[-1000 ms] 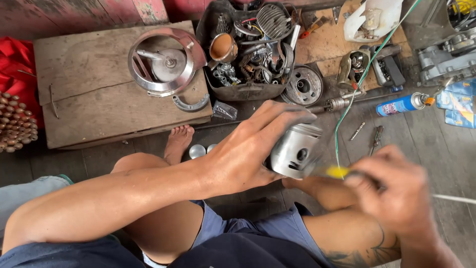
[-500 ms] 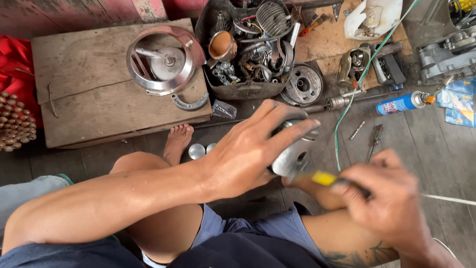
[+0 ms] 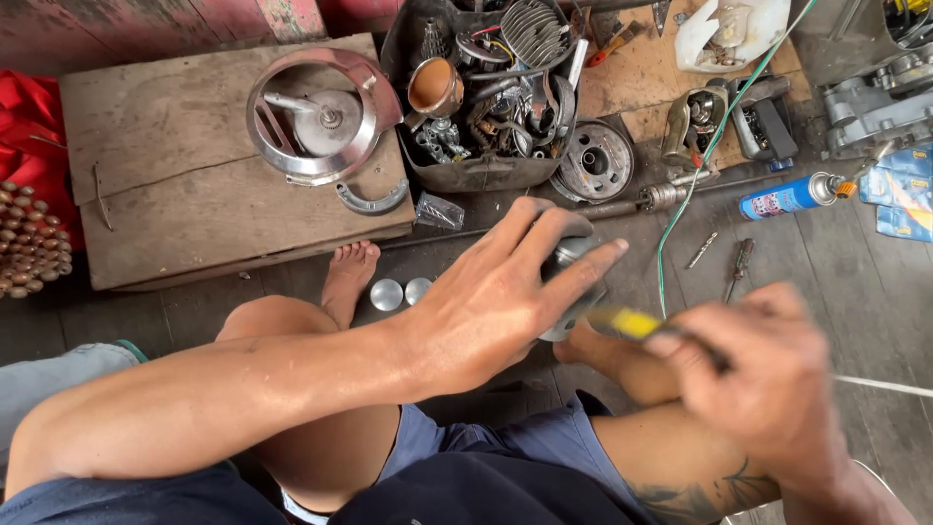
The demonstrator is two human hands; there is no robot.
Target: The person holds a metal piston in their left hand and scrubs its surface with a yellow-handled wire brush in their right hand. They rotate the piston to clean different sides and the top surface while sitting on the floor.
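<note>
My left hand (image 3: 501,292) wraps over a silver metal piston (image 3: 575,292), which it holds above my knees; only the piston's edge shows past the fingers. My right hand (image 3: 768,379), blurred, grips a tool with a yellow handle (image 3: 632,324) whose end points at the piston's right side. The tool's tip is hidden between hand and piston.
A wooden board (image 3: 185,194) carries a round chrome cover (image 3: 316,117). A dark tray (image 3: 486,175) holds several engine parts. A blue spray can (image 3: 792,196), screwdrivers (image 3: 739,267), two small silver caps (image 3: 400,292) and a green wire (image 3: 700,165) lie on the plank floor.
My left hand has turned the piston and closed further over it, hiding most of it. My right hand with the yellow-handled tool has moved in towards the piston's side.
</note>
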